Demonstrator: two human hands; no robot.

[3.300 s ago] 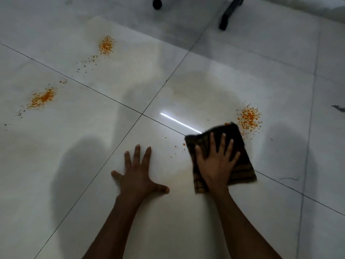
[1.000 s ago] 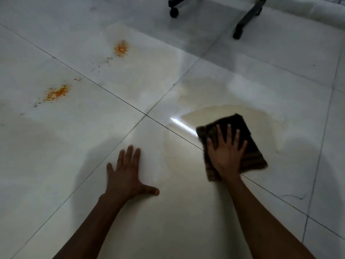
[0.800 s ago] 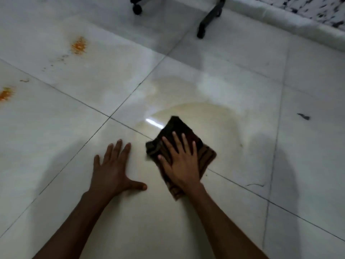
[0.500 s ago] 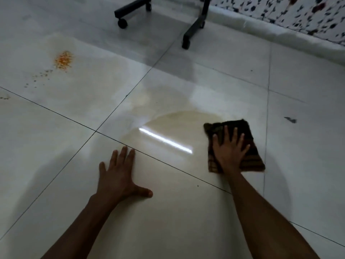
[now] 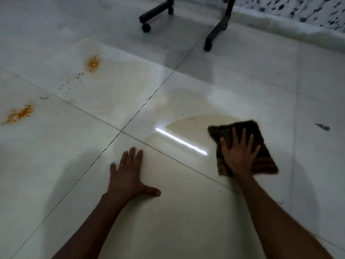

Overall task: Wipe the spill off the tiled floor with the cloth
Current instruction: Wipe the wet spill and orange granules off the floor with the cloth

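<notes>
A dark brown folded cloth (image 5: 261,131) lies flat on the white tiled floor (image 5: 186,212) at the right. My right hand (image 5: 238,154) presses on it with fingers spread. A yellowish wet smear (image 5: 188,124) fans out to the cloth's left, crossed by a bright light reflection. My left hand (image 5: 128,176) rests flat on the floor, fingers apart, holding nothing. Two orange powder spills remain: one (image 5: 92,63) at the upper left and one (image 5: 19,114) at the far left edge, with small specks between them.
Black chair legs with a caster (image 5: 146,27) and a second foot (image 5: 209,44) stand at the top. A white skirting ledge (image 5: 298,32) runs along the speckled wall at the top right. A small dark mark (image 5: 322,126) sits on the tile to the right.
The orange spill beside the cloth has been wiped into a yellowish wet smear. My right hand swept the cloth left, then back to the right. My left hand stayed planted.
</notes>
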